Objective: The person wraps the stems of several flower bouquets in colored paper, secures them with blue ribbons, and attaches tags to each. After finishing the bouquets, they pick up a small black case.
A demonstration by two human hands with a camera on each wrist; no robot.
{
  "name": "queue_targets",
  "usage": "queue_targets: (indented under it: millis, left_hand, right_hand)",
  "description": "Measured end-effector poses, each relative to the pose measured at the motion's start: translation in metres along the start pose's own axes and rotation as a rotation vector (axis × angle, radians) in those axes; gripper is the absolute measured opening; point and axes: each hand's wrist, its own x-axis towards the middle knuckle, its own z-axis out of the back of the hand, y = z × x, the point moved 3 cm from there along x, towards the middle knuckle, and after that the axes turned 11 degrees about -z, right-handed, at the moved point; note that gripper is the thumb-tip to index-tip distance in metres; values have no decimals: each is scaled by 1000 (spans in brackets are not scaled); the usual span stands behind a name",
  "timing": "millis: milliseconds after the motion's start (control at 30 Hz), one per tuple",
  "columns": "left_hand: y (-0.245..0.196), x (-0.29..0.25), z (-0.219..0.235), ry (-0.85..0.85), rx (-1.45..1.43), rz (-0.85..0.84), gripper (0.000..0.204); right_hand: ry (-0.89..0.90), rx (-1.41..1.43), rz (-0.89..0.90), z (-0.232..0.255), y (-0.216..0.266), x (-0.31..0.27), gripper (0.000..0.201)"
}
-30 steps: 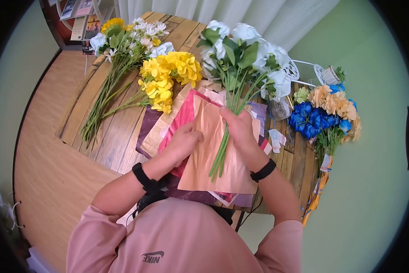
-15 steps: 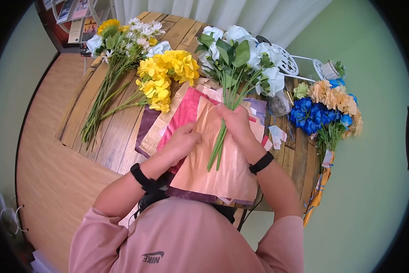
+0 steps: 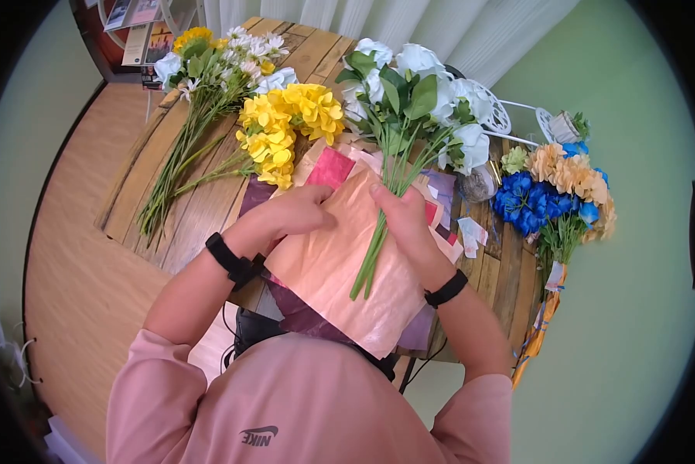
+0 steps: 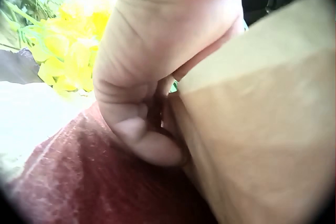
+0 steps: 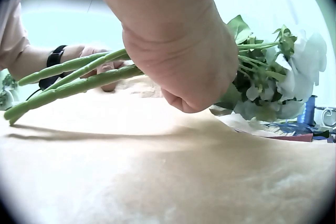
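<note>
In the head view the right hand [image 3: 409, 224] grips the green stems [image 3: 372, 259] of a bunch of white roses [image 3: 421, 62], whose heads point away from the person. Under the stems lies a sheet of peach wrapping paper [image 3: 316, 263]. The left hand [image 3: 297, 210] pinches that sheet's left edge; in the left wrist view its curled fingers [image 4: 157, 148] hold the paper [image 4: 262, 113] above a dark red sheet [image 4: 94, 176]. From the right wrist view, the fist [image 5: 184, 61] closes round the stems [image 5: 73, 90] just over the paper [image 5: 131, 166].
Yellow flowers [image 3: 274, 135] and a long-stemmed mixed bunch [image 3: 208, 93] lie at the left of the wooden table [image 3: 208, 224]. Blue and peach flowers [image 3: 548, 193] lie at the right, near a white metal stand [image 3: 490, 108]. More wrapping sheets [image 3: 309, 313] are stacked beneath the peach one.
The left hand has moved away from the stems, up and left, and the peach sheet has turned, its lower corner now nearer the person. The right hand keeps its grip on the stems.
</note>
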Motion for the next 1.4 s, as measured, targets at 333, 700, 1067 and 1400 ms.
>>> queue_targets:
  millis: [333,700,1067,1400]
  left_hand:
    - [-35,27,21,113,90,-70,60]
    - [-56,22,33,248,856,-66,46]
    - [-45,42,6,-358,877,-404,35]
    - [-29,-54,-40,93,1018,-589,19]
  right_hand:
    - [62,7,18,10,19,-14,11]
    - [-9,-72,95,32,41,-10,16]
    - [-50,-92,91,51,28,-13,18]
    - [-14,-47,63,50,21,2,15]
